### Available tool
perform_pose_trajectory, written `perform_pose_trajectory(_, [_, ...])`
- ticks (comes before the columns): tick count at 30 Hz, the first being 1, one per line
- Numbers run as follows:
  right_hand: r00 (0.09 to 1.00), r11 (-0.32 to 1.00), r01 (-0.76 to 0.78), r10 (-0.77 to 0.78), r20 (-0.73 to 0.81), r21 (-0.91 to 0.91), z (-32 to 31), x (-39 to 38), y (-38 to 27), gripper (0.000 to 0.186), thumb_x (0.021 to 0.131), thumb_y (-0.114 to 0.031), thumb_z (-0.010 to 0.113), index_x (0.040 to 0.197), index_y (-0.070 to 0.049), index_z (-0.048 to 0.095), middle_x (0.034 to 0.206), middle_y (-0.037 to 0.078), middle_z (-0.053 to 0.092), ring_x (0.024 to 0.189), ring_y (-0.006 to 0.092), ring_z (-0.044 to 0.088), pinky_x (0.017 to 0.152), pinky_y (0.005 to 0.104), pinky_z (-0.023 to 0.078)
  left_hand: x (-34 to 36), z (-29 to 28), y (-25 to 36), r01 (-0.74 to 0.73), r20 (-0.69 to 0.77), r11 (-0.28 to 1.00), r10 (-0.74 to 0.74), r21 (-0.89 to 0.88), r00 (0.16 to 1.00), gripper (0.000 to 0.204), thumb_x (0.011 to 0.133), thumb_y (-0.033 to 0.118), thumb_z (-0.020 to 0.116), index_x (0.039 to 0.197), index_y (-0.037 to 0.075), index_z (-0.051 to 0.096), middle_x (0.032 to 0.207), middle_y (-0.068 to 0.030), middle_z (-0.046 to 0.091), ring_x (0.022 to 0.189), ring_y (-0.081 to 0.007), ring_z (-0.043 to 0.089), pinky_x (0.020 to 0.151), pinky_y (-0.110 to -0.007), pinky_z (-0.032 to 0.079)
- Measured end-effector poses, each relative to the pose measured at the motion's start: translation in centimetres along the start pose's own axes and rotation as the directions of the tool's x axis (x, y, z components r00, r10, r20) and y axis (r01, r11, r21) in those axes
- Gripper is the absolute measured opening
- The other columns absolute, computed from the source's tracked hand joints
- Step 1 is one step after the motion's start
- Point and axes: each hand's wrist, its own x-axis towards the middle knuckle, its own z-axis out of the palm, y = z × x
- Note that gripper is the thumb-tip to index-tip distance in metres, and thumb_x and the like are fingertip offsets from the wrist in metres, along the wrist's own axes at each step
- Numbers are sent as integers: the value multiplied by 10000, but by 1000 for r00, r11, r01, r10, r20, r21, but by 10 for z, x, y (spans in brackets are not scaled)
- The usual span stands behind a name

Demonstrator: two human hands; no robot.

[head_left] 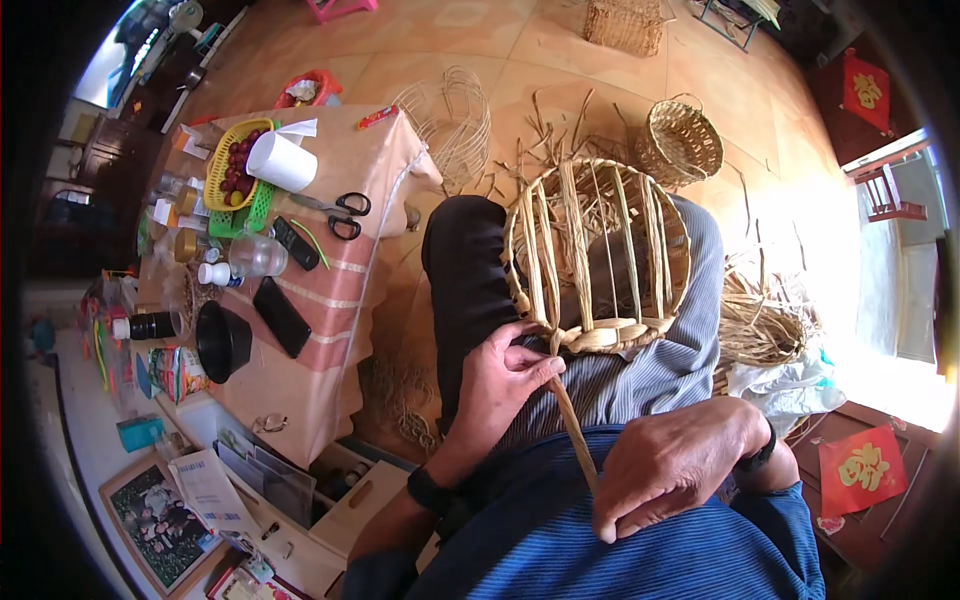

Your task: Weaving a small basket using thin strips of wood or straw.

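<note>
**Half-woven basket frame on the lap, one strand pulled taut between both hands**

A round, half-woven basket frame of pale straw-coloured cane [598,255] rests on the person's lap, its open ribs standing upward and its woven rim toward the body. A long flat cane strand [572,425] runs from that rim down toward the chest.

The left hand [505,378] lies at the near rim of the frame, fingers curled together, thumb and forefinger pinching the strand where it leaves the weave. The right hand [678,462] is lower, nearer the body, closed into a loose fist around the free end of the same strand; a dark band sits on each wrist.

To the person's left stands a table covered in a peach striped cloth [345,330]. On it lie black-handled scissors [338,213], a white roll of paper [281,161], a yellow plastic basket of dark red fruit [236,160], a clear plastic bottle on its side [245,262], a black phone [281,316] and a black bowl [222,341].

On the tiled floor beyond the knees sits a finished round wicker basket [684,141], a bare wire-like frame [452,120], and loose bundles of cane strips [762,322] well to the right.
</note>
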Motion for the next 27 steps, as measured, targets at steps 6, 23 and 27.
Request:
perform_pose_trajectory(6, [980, 993, 15, -39, 197, 121, 0, 11, 0, 134, 1093, -153, 614, 1106, -19, 627, 896, 122, 661, 796, 341, 675, 685, 441, 497, -2, 1, 3, 8, 10, 998, -7, -60, 1000, 596, 992, 73, 784, 1476, -132, 503, 948, -174, 802, 848, -161, 783, 793, -264, 623])
perform_pose_trajectory(23, [978, 975, 68, -107, 177, 212, -3, 9, -11, 343, 1069, -244, 696, 1260, 31, 621, 925, 129, 675, 723, 277, 663, 615, 413, 499, 4, -17, 12, -82, -114, 993, 91, 80, 989, 172, 1001, 20, 733, 1146, -71, 713, 923, -77, 764, 825, -105, 735, 752, -242, 591])
perform_pose_trajectory(27, [1000, 955, -14, 13, 5, 297, -12, -15, 6, 401, 1078, -221, 692, 1343, 68, 612, 793, 79, 651, 597, 148, 595, 569, 331, 468, 13, -28, 32, -109, -41, 993, 111, 35, 993, 132, 1026, 14, 686, 1137, -53, 712, 949, -64, 752, 839, -110, 733, 785, -251, 592])
